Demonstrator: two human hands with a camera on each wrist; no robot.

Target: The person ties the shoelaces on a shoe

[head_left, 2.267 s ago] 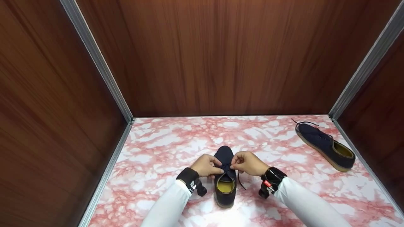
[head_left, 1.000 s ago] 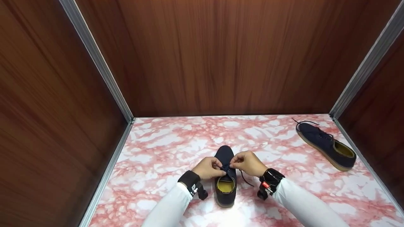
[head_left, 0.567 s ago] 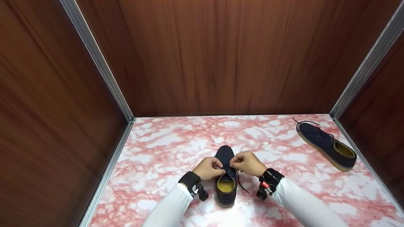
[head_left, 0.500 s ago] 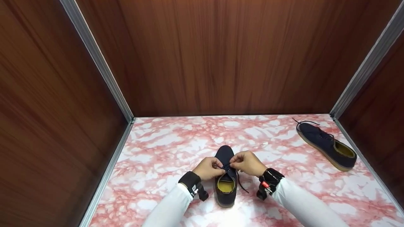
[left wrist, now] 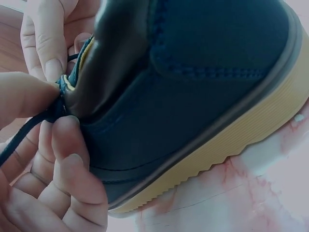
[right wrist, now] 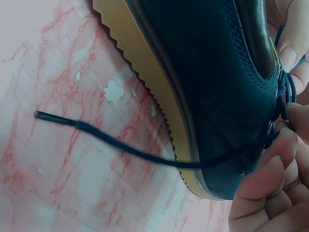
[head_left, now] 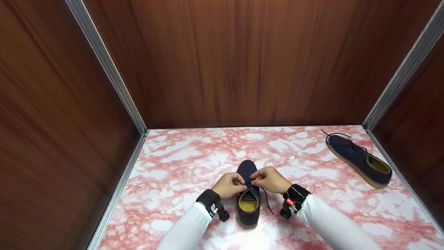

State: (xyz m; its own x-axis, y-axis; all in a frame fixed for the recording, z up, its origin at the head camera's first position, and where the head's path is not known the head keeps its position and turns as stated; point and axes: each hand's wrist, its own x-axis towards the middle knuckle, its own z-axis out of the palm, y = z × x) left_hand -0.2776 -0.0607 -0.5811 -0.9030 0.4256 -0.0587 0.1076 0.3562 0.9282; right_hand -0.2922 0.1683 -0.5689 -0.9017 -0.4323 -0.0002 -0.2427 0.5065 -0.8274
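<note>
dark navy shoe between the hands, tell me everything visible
The dark navy, low-cut lace-up shoe stands upright on the pink-and-white marbled surface, toe pointing away from the person. It has a yellow interior, dark, shiny leather-looking collar and tan, ridged, serrated sole. The left hand and right hand pinch its dark-blue cord lace; one end trails past the shoe's right side.

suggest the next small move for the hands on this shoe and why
Probably draw the left grip and right grip gently apart, to snug the lace. Both pinch at the lace on top of the shoe, strands bunch between them, and one end trails loose past the shoe's right side. Whether the strands are knotted is hard to tell.
</note>
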